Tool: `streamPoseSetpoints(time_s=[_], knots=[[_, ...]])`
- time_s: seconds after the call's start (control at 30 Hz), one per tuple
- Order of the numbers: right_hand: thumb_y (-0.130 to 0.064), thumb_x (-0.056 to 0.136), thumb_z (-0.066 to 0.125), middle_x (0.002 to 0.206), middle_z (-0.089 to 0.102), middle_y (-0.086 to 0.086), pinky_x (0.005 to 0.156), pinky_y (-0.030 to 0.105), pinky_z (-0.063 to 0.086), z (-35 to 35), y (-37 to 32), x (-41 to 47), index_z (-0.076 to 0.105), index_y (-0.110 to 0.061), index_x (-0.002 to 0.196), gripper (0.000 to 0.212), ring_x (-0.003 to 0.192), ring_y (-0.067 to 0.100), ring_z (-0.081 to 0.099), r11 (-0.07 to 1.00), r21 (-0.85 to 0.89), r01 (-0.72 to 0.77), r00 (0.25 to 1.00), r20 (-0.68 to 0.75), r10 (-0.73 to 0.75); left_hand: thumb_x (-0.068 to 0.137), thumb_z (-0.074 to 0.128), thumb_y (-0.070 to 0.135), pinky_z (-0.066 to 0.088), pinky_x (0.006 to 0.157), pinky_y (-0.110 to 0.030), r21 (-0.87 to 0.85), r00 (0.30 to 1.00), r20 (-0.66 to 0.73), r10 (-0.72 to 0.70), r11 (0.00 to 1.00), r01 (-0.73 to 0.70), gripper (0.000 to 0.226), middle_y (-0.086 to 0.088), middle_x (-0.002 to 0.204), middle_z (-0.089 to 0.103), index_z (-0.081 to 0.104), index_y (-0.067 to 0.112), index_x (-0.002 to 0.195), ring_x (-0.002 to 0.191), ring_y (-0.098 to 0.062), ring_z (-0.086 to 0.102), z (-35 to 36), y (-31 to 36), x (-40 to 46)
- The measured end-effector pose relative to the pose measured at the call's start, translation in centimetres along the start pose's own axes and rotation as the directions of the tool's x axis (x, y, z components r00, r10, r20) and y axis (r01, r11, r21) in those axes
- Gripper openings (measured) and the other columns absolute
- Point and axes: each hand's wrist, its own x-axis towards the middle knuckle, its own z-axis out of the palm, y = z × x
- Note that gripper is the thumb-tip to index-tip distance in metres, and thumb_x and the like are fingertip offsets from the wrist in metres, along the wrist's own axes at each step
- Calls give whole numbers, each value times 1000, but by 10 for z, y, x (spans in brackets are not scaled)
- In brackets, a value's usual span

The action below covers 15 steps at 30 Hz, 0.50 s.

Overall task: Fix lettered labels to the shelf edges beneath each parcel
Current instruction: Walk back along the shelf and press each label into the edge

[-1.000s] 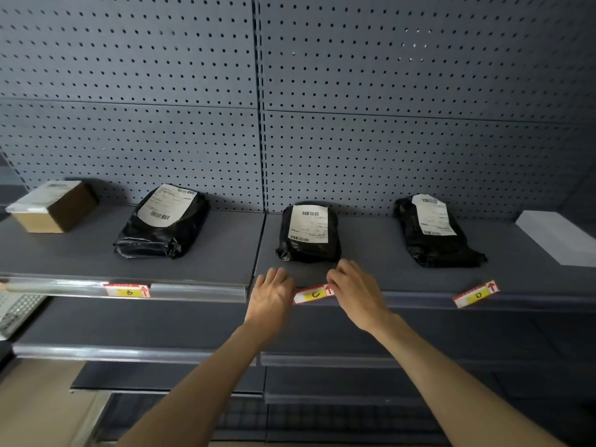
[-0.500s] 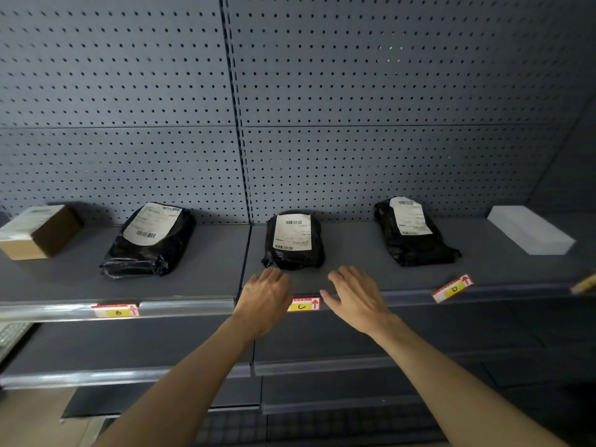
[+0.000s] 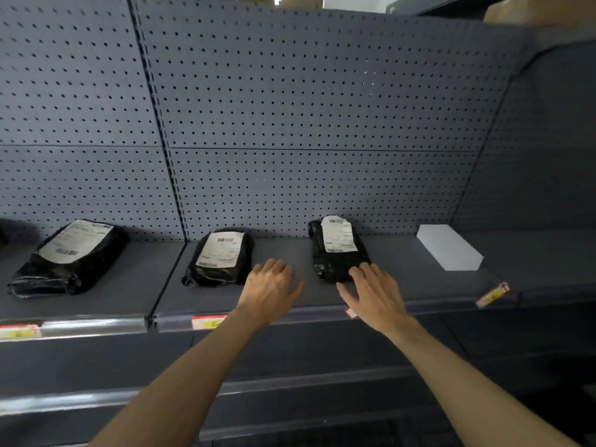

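Observation:
Three black bagged parcels lie on the grey shelf [image 3: 129, 285]: a left parcel [image 3: 69, 259], a middle parcel [image 3: 221, 258] and a right parcel [image 3: 337, 250]. A white box [image 3: 448, 246] sits further right. Red-and-yellow labels sit on the shelf edge: one at far left [image 3: 17, 331], one under the middle parcel [image 3: 208, 322], one [image 3: 350, 312] mostly hidden by my right hand, and a tilted one [image 3: 493, 295] below the white box. My left hand [image 3: 269, 290] hovers open between the middle and right parcels. My right hand [image 3: 375, 295] is open below the right parcel, fingertips over its front end.
A grey pegboard wall [image 3: 290, 124] backs the shelf. A vertical divider seam [image 3: 151, 321] splits the shelf edge. Lower shelf edges [image 3: 290, 383] run beneath my forearms. A dark side panel [image 3: 548, 156] closes the shelf on the right.
Both hands have left the label under the middle parcel and moved right. The view has shifted right too, so the cardboard box at far left is out of frame.

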Motion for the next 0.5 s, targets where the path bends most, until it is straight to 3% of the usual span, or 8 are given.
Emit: streamPoseSetpoints(time_s=[0.33, 0.43, 0.5], knots=[[-32, 95, 52, 98, 59, 5, 66, 33, 49, 46, 92, -11, 60, -14, 108, 24, 87, 21, 56, 977, 152, 149, 984, 70, -161, 83, 62, 36, 46, 73, -39, -26, 979, 180, -99, 994, 105, 24, -7, 91, 66, 66, 13, 88, 88, -28, 60, 79, 124, 22], [-23, 94, 55, 96, 58, 3, 66, 31, 48, 55, 97, -13, 60, -15, 102, 12, 85, 20, 55, 964, 176, 199, 975, 62, -213, 81, 68, 24, 46, 74, -40, -23, 968, 202, -149, 987, 156, 18, -8, 94, 64, 67, 13, 94, 90, -29, 59, 94, 138, 18], [-16, 88, 65, 92, 58, 2, 64, 28, 46, 60, 102, -14, 61, -15, 93, 6, 81, 18, 54, 965, 159, 207, 974, 60, -219, 75, 72, 14, 46, 69, -39, -46, 959, 197, -201, 976, 214, 15, -7, 89, 63, 67, 14, 88, 85, -29, 59, 98, 143, 19]])
